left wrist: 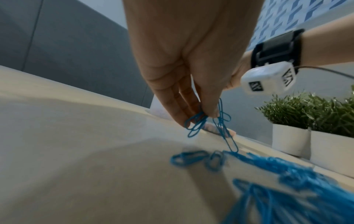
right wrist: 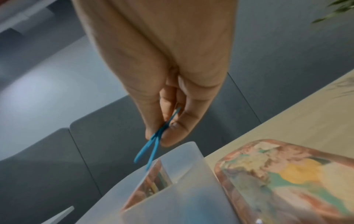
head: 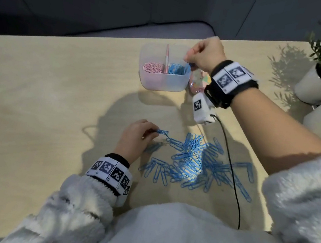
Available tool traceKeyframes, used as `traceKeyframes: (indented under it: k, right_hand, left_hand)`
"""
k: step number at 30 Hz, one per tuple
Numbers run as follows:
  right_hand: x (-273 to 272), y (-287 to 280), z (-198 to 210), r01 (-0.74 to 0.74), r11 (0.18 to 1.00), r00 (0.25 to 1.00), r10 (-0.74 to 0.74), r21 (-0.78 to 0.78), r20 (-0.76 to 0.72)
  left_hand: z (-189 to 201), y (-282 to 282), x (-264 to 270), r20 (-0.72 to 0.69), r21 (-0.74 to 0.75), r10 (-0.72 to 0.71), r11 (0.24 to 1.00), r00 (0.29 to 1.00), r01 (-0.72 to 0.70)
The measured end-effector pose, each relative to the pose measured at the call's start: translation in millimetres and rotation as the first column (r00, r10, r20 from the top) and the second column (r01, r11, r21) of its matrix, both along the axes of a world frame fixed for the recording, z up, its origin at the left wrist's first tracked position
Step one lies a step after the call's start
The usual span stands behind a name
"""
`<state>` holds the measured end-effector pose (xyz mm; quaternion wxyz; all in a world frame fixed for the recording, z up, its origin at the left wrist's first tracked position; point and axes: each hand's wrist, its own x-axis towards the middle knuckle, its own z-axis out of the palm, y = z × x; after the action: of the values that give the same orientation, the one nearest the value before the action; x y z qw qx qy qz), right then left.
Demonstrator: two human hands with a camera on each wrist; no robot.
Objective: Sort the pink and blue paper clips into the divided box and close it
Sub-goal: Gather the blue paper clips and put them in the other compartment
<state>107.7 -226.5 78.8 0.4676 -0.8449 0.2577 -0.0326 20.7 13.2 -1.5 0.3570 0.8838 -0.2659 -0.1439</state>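
Observation:
A translucent divided box [head: 162,80] stands on the wooden table, with pink clips [head: 153,67] left of its divider and blue clips [head: 175,69] right of it. My right hand [head: 203,54] hovers over the box's right rim [right wrist: 188,153] and pinches blue clips [right wrist: 151,149] that hang from the fingertips. My left hand [head: 137,136] pinches a few blue clips [left wrist: 199,122] at the left edge of a big pile of blue clips [head: 195,163] near the table's front. A chain of clips trails from the left hand back to the pile.
The box's colourful lid [right wrist: 287,178] lies flat just right of the box. Two potted plants in white pots [head: 315,85] stand at the table's right end. A black cable [head: 232,164] from the right wrist camera runs across the clip pile.

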Motion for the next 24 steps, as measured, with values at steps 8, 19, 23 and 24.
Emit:
traceKeyframes:
  k: [8,19,23,24]
  right_hand:
    - [22,7,-14,0.019,0.997,1.000,-0.021,-0.068,-0.021]
    - [-63,5,-21,0.211,0.961,0.952,-0.244,0.179,0.185]
    - [-92,7,-33,0.142,0.978,0.979,-0.161,0.151,0.125]
    - [-98,6,-38,0.121,0.983,0.989,-0.132,0.136,0.073]
  left_hand:
    - [50,-45,57,0.010,-0.190,0.099,0.977,0.995,-0.095]
    - [72,-124,140,0.112,0.075,0.162,0.982,0.981,-0.171]
    - [75,-130,139,0.120,0.156,0.077,0.983,0.990,-0.095]
    - [76,-128,136,0.111,0.134,0.067,0.988,0.992,-0.082]
